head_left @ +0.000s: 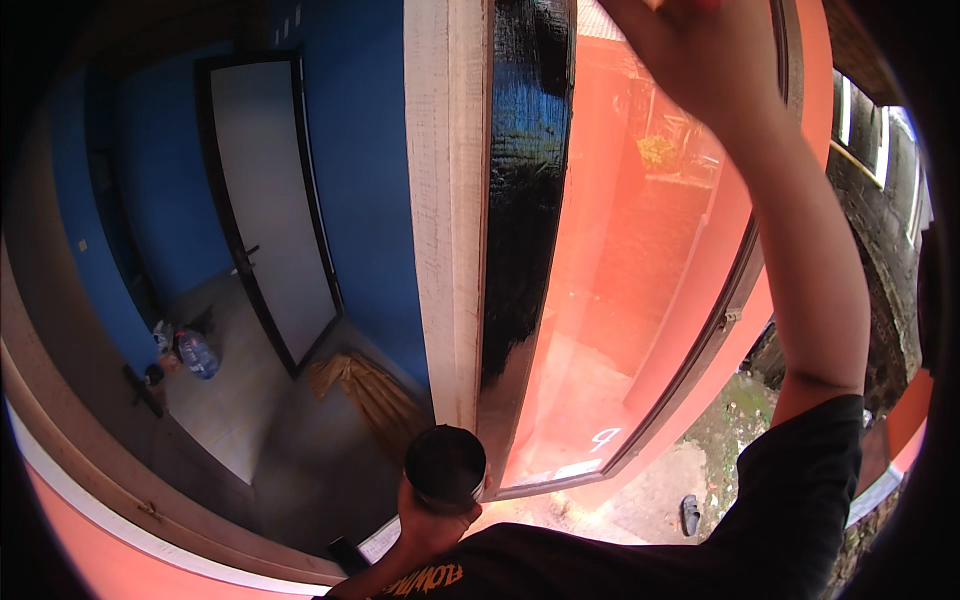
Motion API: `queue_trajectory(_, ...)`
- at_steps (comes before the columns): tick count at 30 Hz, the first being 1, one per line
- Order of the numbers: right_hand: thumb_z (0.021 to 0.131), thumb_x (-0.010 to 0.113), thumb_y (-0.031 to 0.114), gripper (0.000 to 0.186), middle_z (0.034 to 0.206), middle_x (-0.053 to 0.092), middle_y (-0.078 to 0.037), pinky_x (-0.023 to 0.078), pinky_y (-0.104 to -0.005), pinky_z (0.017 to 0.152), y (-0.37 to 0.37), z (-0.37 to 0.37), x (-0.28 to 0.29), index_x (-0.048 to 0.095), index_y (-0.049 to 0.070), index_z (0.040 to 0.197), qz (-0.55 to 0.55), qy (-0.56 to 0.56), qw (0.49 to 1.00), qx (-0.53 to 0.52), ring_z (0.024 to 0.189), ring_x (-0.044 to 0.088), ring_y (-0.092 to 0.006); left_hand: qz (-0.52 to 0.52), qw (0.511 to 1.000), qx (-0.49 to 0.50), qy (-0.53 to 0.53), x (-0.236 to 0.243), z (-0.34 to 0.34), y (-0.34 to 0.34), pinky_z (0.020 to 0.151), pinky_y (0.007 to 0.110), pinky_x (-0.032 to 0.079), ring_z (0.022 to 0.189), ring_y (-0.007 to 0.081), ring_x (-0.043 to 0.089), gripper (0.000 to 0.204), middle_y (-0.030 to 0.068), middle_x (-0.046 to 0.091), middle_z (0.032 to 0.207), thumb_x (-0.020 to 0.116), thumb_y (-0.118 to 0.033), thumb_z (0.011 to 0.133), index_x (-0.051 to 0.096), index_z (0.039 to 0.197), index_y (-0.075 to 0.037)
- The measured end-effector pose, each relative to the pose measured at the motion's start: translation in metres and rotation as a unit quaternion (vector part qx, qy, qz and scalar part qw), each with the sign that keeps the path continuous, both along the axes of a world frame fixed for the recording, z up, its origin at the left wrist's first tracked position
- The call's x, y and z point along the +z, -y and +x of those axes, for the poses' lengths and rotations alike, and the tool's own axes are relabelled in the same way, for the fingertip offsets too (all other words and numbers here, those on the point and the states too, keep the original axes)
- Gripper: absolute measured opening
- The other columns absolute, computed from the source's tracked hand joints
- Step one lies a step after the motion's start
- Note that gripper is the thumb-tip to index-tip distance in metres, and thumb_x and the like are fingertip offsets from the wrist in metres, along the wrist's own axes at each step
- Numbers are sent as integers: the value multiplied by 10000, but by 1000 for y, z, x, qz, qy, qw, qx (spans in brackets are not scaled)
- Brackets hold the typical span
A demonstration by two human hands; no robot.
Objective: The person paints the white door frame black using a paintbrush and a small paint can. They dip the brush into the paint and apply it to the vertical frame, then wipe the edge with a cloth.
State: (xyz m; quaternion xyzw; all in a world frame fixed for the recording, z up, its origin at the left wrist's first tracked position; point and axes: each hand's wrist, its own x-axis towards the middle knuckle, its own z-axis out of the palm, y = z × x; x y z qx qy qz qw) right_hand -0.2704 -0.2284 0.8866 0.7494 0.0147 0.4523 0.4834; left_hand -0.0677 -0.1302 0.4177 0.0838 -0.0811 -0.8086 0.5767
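The left hand wraps a dark, round-mouthed cup, low in front of a rough-grained, pale wooden post; the cup's shadowed contents cannot be made out. The right hand is raised, cut by the upper edge, its grip impossible to tell. Beside the post is a glossy, streaked black stile; farther off, folded golden cloth and a bluish plastic bottle.
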Motion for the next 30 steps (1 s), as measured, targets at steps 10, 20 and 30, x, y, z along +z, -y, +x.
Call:
queue_trajectory(10, 793, 762, 7, 153, 912, 685, -38, 497, -369, 721, -4, -37, -209, 661, 81, 881, 319, -179, 931, 10, 847, 664, -222, -47, 997, 18, -57, -1, 12, -5, 739, 443, 576, 1247, 345, 579, 835, 182, 579, 1382, 468, -716, 903, 485, 1460, -95)
queue_trajectory(20, 934, 651, -20, 51, 881, 656, -93, 531, -264, 688, 15, -19, -42, 608, 1, 949, 236, 91, 963, 91, 792, 659, -150, -3, 1000, 27, 4, -8, 2, 2, 881, 499, 551, 1242, 389, 541, 686, 244, 562, 1317, 530, -522, 904, 542, 1364, -13)
queue_trajectory(30, 743, 783, 34, 230, 952, 654, -60, 483, -390, 688, 5, -21, -186, 610, 71, 889, 95, -117, 988, -28, 817, 643, -232, -33, 999, -25, -10, -13, 13, 0, 775, 452, 572, 1268, 340, 553, 761, 163, 578, 1388, 449, -661, 932, 501, 1451, -106)
